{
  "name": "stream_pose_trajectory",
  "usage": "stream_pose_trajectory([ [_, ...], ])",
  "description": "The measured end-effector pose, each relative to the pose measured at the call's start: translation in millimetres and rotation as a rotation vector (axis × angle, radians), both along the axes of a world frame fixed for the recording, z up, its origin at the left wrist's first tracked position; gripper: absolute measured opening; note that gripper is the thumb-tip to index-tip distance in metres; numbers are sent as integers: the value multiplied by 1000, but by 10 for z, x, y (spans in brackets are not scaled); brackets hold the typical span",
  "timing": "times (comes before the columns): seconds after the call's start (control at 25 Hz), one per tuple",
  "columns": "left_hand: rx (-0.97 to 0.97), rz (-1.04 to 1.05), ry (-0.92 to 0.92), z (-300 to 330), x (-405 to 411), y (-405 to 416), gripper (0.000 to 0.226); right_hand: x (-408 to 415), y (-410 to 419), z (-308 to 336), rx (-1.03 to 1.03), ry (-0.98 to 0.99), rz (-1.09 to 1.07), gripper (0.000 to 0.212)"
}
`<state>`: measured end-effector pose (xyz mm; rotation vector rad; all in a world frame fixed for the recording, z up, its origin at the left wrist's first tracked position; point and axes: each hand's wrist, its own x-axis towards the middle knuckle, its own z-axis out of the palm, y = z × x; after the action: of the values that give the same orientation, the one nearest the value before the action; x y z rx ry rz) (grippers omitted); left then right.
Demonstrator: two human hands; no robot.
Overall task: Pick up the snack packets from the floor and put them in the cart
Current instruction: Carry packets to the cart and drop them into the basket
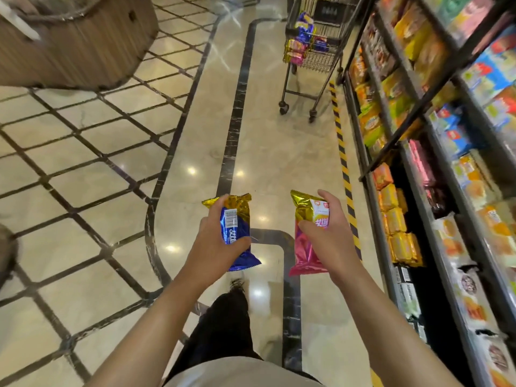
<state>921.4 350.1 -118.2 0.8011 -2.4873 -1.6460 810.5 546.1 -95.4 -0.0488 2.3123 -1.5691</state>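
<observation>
Left hand (216, 241): fingers curled round a blue packet (236, 233), gold-crimped at the top, barcode side up, gripped about its middle with both ends protruding. Right hand (329, 236): thumb and fingers clamped on a pink packet (308, 241), gold top and white label, its lower end hanging free below the palm. Both packets were held in the air above a glossy cream marble floor (279, 152) inlaid with dark stripes and diamond lattice. Ahead stood a wire cart (315, 54) holding similar foil packets, beside stocked shelves (435, 169) on the right; yellow-black tape (342, 152) ran along their base.
</observation>
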Motion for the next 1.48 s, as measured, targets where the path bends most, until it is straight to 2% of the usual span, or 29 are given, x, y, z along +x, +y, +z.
stream_pose_trajectory([
  [0.36, 19, -33, 41, -53, -1935, -1064, 95, -1726, -1263, -17, 65, 27, -37, 66],
  [0.52, -78, -102, 38, -4, -2818, -1534, 97, -2498, -1722, 63, 49, 18, -92, 68],
  [0.8, -80, -87, 24, -56, -3992, -1966, 91, -3672, -2129, 135, 52, -27, -114, 66],
  [1.08, -36, -30, -13, -103, -5219, -2183, 90, -5120, -2363, 27, 66, -4, -39, 60],
  [1.48, -15, 164, -9, 132, -6667, -2571, 90, -6895, -2889, 119, 22, -27, 79, 66],
])
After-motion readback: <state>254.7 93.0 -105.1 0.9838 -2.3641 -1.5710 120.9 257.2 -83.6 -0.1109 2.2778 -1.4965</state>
